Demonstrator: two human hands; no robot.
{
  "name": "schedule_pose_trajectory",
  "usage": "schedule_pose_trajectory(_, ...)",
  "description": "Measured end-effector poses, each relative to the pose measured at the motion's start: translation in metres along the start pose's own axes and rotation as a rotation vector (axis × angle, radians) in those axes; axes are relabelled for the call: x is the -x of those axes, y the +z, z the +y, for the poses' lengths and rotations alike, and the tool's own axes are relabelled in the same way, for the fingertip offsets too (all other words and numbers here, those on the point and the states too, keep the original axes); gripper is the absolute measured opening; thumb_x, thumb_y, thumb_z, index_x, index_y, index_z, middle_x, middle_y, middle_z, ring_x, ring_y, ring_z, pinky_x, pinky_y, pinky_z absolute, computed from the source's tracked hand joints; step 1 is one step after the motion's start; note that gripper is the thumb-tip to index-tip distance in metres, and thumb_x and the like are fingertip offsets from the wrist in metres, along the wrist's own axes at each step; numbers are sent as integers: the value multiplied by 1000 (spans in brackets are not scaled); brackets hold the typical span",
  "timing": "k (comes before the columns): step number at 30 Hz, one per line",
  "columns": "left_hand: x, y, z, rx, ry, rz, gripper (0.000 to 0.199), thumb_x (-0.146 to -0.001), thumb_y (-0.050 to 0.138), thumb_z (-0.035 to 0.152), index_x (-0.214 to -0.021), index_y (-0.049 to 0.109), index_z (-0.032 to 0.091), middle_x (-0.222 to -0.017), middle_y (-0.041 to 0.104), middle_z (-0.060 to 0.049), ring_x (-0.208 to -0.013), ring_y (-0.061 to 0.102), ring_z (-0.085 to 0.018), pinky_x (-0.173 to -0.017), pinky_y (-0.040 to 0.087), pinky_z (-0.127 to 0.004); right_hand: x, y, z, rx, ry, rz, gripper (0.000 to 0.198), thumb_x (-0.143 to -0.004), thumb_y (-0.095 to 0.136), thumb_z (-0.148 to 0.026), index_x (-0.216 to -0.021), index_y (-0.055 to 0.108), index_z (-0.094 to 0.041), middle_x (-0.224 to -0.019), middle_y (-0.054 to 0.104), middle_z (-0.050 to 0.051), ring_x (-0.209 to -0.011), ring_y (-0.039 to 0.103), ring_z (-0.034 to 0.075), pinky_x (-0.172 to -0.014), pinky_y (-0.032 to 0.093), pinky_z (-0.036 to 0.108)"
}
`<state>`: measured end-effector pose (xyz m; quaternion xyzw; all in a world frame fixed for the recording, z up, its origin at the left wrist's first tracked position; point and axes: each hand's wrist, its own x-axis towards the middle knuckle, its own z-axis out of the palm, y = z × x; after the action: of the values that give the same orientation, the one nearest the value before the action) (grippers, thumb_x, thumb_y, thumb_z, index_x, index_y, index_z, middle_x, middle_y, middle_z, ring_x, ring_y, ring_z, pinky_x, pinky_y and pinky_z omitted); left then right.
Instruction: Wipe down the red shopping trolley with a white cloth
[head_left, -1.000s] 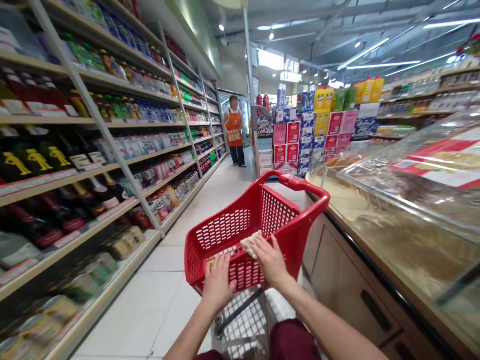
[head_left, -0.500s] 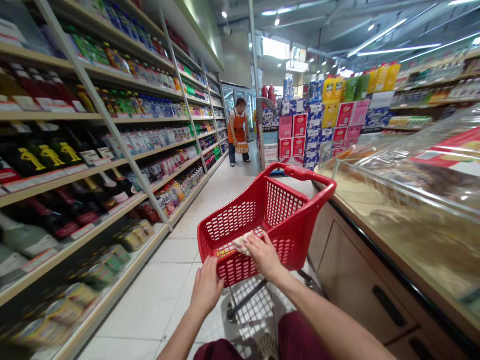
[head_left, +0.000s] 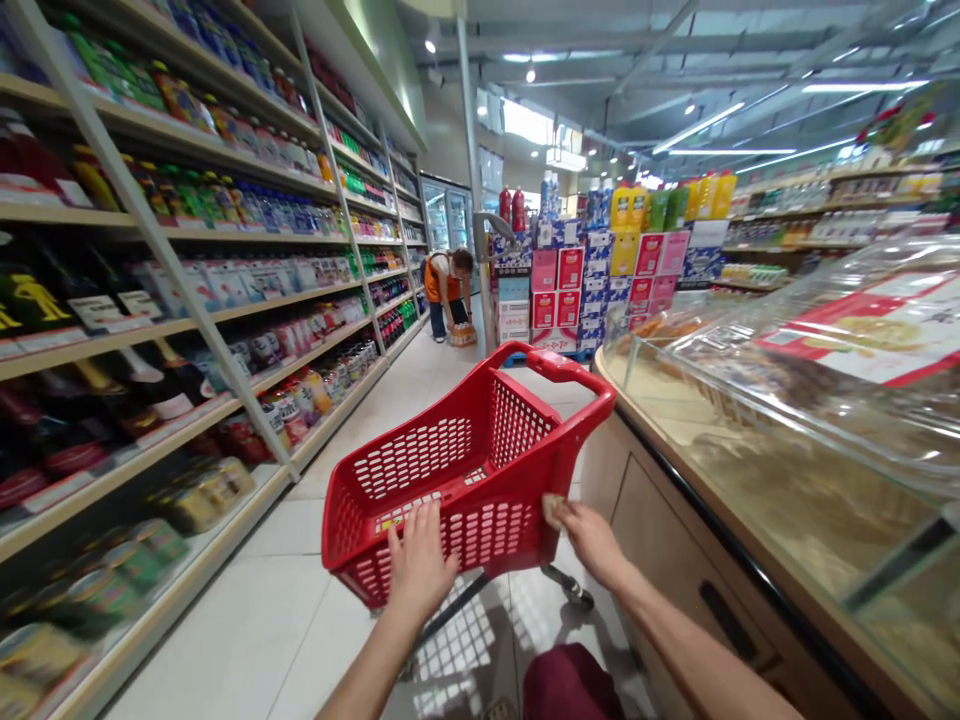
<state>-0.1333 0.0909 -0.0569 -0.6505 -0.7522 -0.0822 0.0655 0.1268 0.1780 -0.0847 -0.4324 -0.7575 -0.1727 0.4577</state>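
Note:
A red plastic shopping cart [head_left: 517,505] with perforated sides stands in the aisle right in front of me. My left hand [head_left: 421,555] rests on the near rim of its basket, fingers stretched out and apart. My right hand [head_left: 592,540] is closed around a small pale cloth [head_left: 553,510], pressed against the cart's outer side near the handle end. Part of the cloth is hidden by my fingers. The cart's handle [head_left: 559,365] is at the far end, away from me. Something yellow shows through the basket, too small to name.
Shelves of bottles and cans [head_left: 247,315] line the left. A glass-topped counter with clear plastic covers [head_left: 750,400] stands close on the right. Stacked drink cartons [head_left: 555,300] are ahead. Further down the aisle a person in an orange apron [head_left: 442,285] bends over a package on the floor.
My right hand moved the cloth from the basket's near rim to its outer side, further right. My left hand shifted along the rim. The co-worker has bent down, lowering the package to the floor.

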Motion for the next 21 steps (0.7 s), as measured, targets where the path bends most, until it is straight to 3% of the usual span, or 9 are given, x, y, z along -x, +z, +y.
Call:
schedule_pose_trajectory(2,-1,4,-5,-6,9,16,61,-65,40,18,-125,32,10,-131,36,-12,-122,28,-24,-100,13,-48,1,-3,-2,-14,11,23,30,-78,36,-18,-82,65,-22,-79,62,4,-73,56,15,-64,47,25)
schedule_pose_trajectory(5,3,8,-15,-2,12,42,60,-66,40,19,-124,33,10,-130,38,-12,-121,29,-23,-100,14,-47,-30,-10,18,-17,147,158,32,-79,36,-17,-101,60,-16,-108,54,12,-100,50,21,-82,44,35)
schedule_pose_trajectory(7,6,9,-20,-6,1,61,59,-66,40,20,-124,33,9,-129,39,-12,-121,30,-23,-100,14,-48,-43,-8,27,-44,201,202,33,-79,37,-16,-104,58,-15,-116,50,13,-107,47,22,-89,40,38)
schedule_pose_trajectory(9,10,10,-23,-9,3,65,59,-66,39,20,-123,34,8,-129,39,-13,-120,30,-23,-100,14,-48,-31,2,21,-88,159,117,32,-78,36,-14,-99,60,-16,-111,55,12,-102,51,20,-85,44,35)
schedule_pose_trajectory(12,17,12,-27,-1,10,82,58,-66,40,20,-122,35,9,-129,40,-13,-120,30,-24,-100,15,-47,10,11,-4,-163,-12,-148,33,-78,36,-12,-93,63,-21,-96,63,7,-87,59,17,-72,51,29)
schedule_pose_trajectory(14,21,12,-28,14,4,98,58,-65,40,19,-122,35,9,-128,41,-13,-120,31,-24,-100,15,-47,19,4,-15,-199,-53,-165,33,-78,37,-12,-96,62,-22,-98,63,6,-88,59,17,-73,51,29)
schedule_pose_trajectory(18,28,12,-28,59,-28,118,55,-66,39,20,-121,36,10,-125,43,-13,-118,33,-25,-100,15,-49,-34,-24,-14,-163,-38,69,32,-78,40,-12,-104,58,-18,-117,52,10,-110,45,22,-94,35,42)
schedule_pose_trajectory(21,33,12,-25,91,-42,121,54,-67,39,21,-120,37,10,-125,43,-12,-117,33,-25,-100,14,-50,-61,-16,-31,-80,-127,4,32,-79,38,-9,-103,59,-17,-112,56,10,-111,45,21,-97,28,44)
